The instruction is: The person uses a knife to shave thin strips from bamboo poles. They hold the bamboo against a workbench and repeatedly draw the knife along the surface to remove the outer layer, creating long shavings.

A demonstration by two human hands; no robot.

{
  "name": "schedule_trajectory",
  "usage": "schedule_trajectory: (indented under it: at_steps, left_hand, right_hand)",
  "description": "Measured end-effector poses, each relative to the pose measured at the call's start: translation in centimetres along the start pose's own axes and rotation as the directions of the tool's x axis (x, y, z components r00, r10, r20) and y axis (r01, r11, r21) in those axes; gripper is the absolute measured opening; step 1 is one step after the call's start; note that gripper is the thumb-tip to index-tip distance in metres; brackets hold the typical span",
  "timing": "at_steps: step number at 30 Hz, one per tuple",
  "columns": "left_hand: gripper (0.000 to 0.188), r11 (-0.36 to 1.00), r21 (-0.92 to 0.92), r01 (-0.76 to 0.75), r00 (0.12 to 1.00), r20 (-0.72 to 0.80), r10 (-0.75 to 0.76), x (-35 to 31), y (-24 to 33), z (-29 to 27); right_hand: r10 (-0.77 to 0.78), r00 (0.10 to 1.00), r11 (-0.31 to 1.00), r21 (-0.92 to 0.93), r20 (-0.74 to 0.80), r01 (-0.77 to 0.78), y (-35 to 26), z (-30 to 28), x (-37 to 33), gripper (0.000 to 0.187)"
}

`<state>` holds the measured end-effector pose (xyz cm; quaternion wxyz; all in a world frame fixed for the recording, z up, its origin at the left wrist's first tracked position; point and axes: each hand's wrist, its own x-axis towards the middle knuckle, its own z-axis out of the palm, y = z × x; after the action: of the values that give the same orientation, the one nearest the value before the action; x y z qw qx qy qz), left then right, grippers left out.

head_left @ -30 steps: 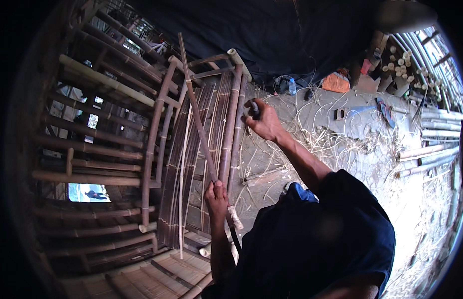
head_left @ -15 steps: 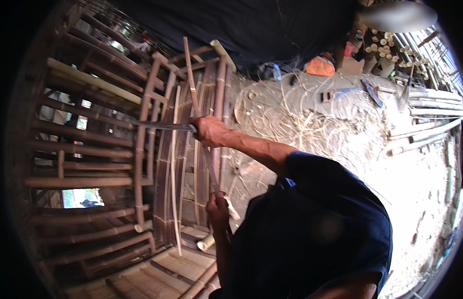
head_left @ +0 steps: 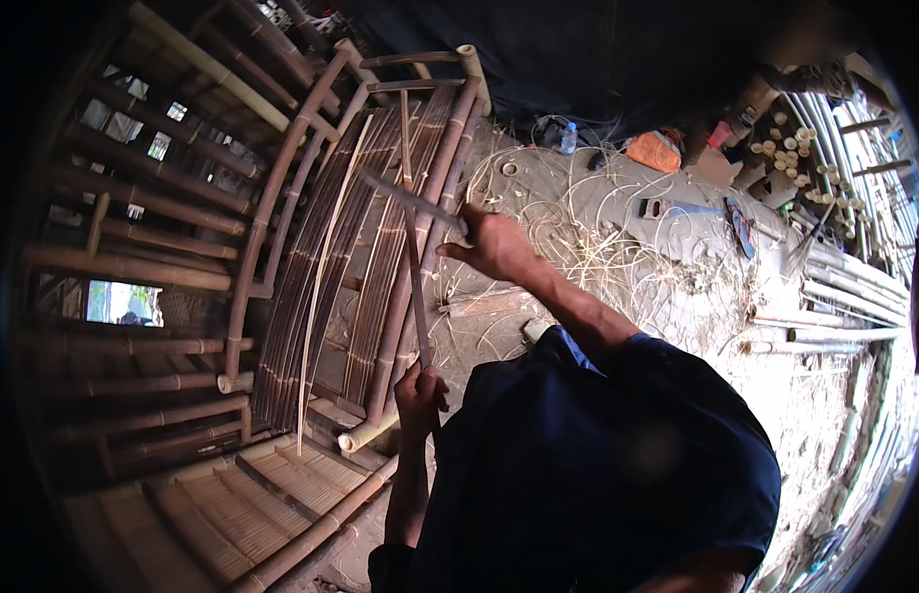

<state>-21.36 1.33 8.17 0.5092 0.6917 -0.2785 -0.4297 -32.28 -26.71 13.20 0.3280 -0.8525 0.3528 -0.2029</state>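
Note:
My right hand [head_left: 499, 245] is closed around the handle of a long knife [head_left: 395, 192]. Its blade points to the upper left and crosses a bamboo strip [head_left: 415, 277]; whether the two touch, I cannot tell. Lower down, my left hand [head_left: 420, 395] grips the near end of this strip, which stretches away from me over a bamboo bench [head_left: 385, 346]. The bench seat is of dark slats. Another pale thin strip [head_left: 326, 247] lies lengthwise on the slats, left of my hands.
Bamboo frames [head_left: 133, 262] stand stacked at the left. A slatted bamboo surface [head_left: 212, 504] is at the lower left. Shavings [head_left: 608, 242] litter the ground at right, with a handsaw [head_left: 677, 208], a sandal [head_left: 740, 227], an orange bag [head_left: 655, 150] and a bottle [head_left: 568, 138]. Bamboo poles [head_left: 845, 287] lie far right.
My right hand has moved right, away from the bench, and the knife has turned from level to slanting up-left. My left hand keeps hold of the bamboo strip. The whole view has shifted and tilted.

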Motion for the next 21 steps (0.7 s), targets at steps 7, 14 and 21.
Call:
schedule_trajectory:
  at_steps: [7,14,21]
  left_hand:
    - [0.040,0.974,-0.226,0.026,0.992,-0.112,-0.053,3.8,2.0,0.2]
    - [0.046,0.988,-0.149,0.039,0.964,-0.255,-0.076,6.0,6.8,0.5]
    - [0.032,0.959,0.227,-0.169,0.963,-0.170,0.210,6.4,6.4,0.3]
  right_hand:
    - [-0.271,0.955,0.953,0.171,0.119,0.249,2.3,1.7,-0.9,0.059]
    - [-0.349,0.890,0.934,0.032,0.294,0.356,-1.5,6.9,-6.6,0.067]
    - [-0.502,0.833,0.734,-0.623,-0.232,0.269,3.4,6.4,1.8,0.065]
